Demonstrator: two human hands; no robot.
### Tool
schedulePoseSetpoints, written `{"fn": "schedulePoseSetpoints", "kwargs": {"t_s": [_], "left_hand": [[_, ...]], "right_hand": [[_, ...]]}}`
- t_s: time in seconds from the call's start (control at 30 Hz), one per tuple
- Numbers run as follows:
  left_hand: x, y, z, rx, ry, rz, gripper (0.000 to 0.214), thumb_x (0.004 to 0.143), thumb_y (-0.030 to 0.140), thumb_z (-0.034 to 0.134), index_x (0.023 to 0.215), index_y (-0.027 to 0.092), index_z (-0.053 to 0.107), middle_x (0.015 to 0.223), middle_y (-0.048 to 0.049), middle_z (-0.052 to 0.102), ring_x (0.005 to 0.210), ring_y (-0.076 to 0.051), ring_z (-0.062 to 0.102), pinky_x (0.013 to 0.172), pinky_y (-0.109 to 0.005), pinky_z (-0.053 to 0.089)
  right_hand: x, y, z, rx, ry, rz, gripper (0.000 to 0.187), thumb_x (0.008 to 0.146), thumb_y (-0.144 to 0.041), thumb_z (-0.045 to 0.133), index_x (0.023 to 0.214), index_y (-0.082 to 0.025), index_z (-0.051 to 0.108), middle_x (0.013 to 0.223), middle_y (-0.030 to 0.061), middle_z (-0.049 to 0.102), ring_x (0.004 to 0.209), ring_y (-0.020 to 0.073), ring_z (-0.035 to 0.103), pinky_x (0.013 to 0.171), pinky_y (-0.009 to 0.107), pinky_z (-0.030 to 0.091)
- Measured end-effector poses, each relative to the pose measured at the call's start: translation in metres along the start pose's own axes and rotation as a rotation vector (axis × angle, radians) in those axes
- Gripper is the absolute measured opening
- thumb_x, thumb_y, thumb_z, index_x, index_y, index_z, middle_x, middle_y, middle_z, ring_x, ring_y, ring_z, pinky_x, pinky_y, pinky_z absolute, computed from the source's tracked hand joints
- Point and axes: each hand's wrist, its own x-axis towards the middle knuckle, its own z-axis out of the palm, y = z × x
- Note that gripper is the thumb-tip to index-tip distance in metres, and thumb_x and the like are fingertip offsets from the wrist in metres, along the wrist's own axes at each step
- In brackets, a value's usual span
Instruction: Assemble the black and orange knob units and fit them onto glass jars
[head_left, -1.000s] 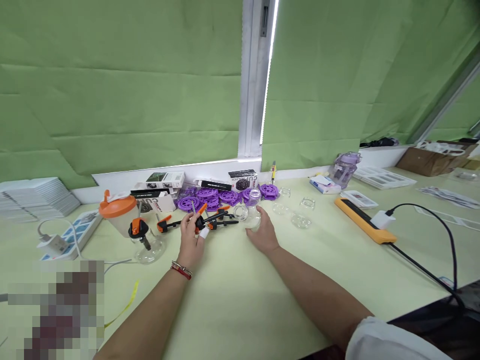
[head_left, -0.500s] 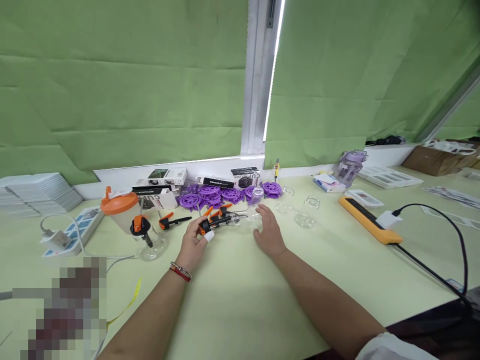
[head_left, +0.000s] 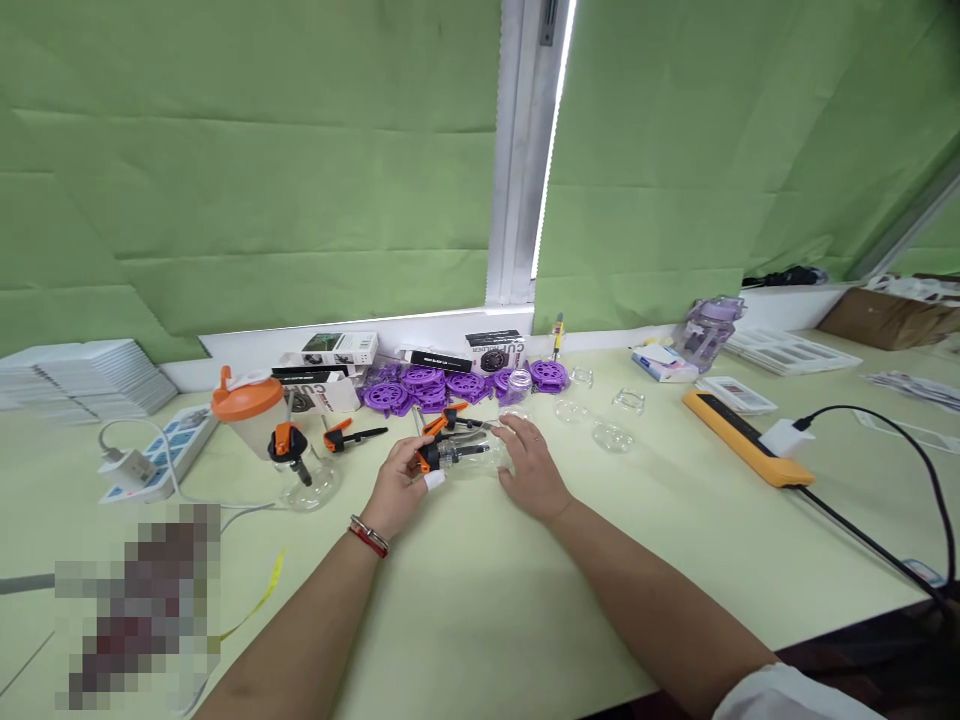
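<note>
My left hand [head_left: 395, 490] is closed round a black-and-orange spray top [head_left: 429, 457], with a white wrap on one fingertip. The top's dark stem points right, into the neck of a clear bottle [head_left: 480, 467] lying on its side. On the bottle's far end, my right hand [head_left: 534, 470] has its fingers curled over the clear wall. Just behind lies another orange-and-black spray top [head_left: 448, 415], and a further spray top [head_left: 351, 436] rests to the left. Farther left, a clear bottle [head_left: 315, 487] stands with a spray top fitted on it.
Purple round holders [head_left: 424, 385] are piled behind my hands, beside printed boxes [head_left: 495, 352]. Several clear parts [head_left: 613, 436] lie to the right. An orange-lidded cup [head_left: 251, 400], a white power strip [head_left: 176, 448] and an orange power strip [head_left: 739, 437] flank the workspace.
The spray top in my left hand has moved right and its stem now sits inside the bottle's neck. My right hand has shifted slightly lower, still on the bottle.
</note>
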Motion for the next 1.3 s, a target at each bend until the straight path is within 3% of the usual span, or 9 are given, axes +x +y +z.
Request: {"fn": "schedulePoseSetpoints", "kwargs": {"t_s": [0.3,0.5,0.67,0.9,1.13,1.3], "left_hand": [[0.000,0.001,0.001,-0.031,-0.005,-0.039,0.051,0.065,0.030,0.075,0.114,0.022,0.061,0.117,-0.0079,0.052,0.105,-0.021,0.060,0.094,-0.039,0.049],[0.000,0.002,0.000,-0.077,-0.003,-0.076,0.052,0.063,0.027,0.077,0.112,0.020,0.061,0.116,-0.0077,0.054,0.102,-0.021,0.062,0.095,-0.039,0.048],[-0.001,0.001,0.000,-0.090,-0.015,-0.140,0.056,0.062,0.029,0.078,0.115,0.020,0.061,0.116,-0.0085,0.059,0.098,-0.020,0.063,0.090,-0.038,0.051],[-0.001,0.003,-0.001,-0.130,-0.027,-0.141,0.054,0.059,0.026,0.079,0.111,0.020,0.063,0.108,-0.0072,0.061,0.093,-0.019,0.065,0.086,-0.037,0.052],[-0.002,0.005,0.000,-0.150,-0.016,-0.189,0.055,0.057,0.025,0.080,0.109,0.018,0.062,0.108,-0.0080,0.062,0.091,-0.020,0.064,0.084,-0.038,0.053],[-0.003,0.009,0.001,-0.154,0.002,-0.171,0.054,0.056,0.024,0.081,0.107,0.019,0.063,0.110,-0.0069,0.059,0.091,-0.019,0.063,0.083,-0.036,0.053]], "right_hand": [[0.000,-0.001,-0.002,0.096,-0.039,0.007,0.067,0.068,-0.006,0.052,0.132,-0.023,0.042,0.136,0.0122,0.043,0.130,0.0281,0.038,0.109,0.052,0.033],[-0.001,0.000,-0.014,0.400,-0.131,0.146,0.075,0.070,-0.011,0.058,0.140,-0.024,0.031,0.142,0.0092,0.040,0.131,0.0239,0.039,0.109,0.044,0.036],[0.001,0.007,-0.023,0.673,-0.190,0.358,0.076,0.066,-0.021,0.073,0.134,-0.026,0.039,0.141,0.0092,0.043,0.124,0.0241,0.047,0.102,0.040,0.043],[0.001,0.025,-0.014,0.980,-0.218,0.405,0.072,0.063,-0.030,0.080,0.126,-0.024,0.046,0.135,0.0126,0.052,0.127,0.0261,0.046,0.098,0.041,0.042],[0.000,0.021,-0.011,1.073,-0.225,0.519,0.059,0.071,-0.035,0.073,0.125,-0.022,0.052,0.128,0.0114,0.057,0.115,0.0236,0.054,0.091,0.040,0.044],[0.002,0.021,-0.014,1.210,-0.233,0.572,0.062,0.066,-0.033,0.079,0.122,-0.023,0.053,0.126,0.0109,0.056,0.109,0.0214,0.054,0.087,0.036,0.045]]}}
